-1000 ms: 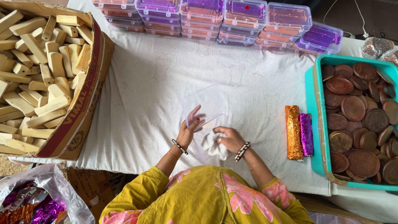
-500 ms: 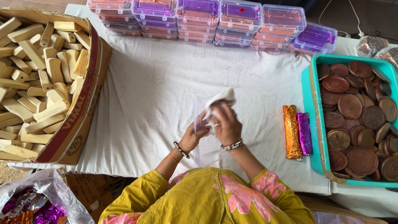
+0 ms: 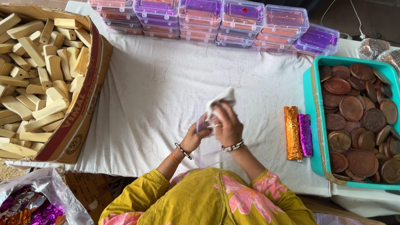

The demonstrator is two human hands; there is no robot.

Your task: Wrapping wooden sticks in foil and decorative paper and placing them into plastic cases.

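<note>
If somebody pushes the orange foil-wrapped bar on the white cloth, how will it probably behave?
The orange foil-wrapped bar looks long and straight, so it is probably stiff. Its foil seems smooth, perhaps slippery. Pushed towards the purple foil-wrapped bar, it would likely move both.

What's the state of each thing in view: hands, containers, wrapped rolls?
left hand: grips clear plastic box
right hand: presses white cloth on it
cardboard carton: open, full of pale wooden blocks
teal tray: filled with brown discs
lidded boxes: closed, stacked
foil rolls: wrapped, lying flat
</note>
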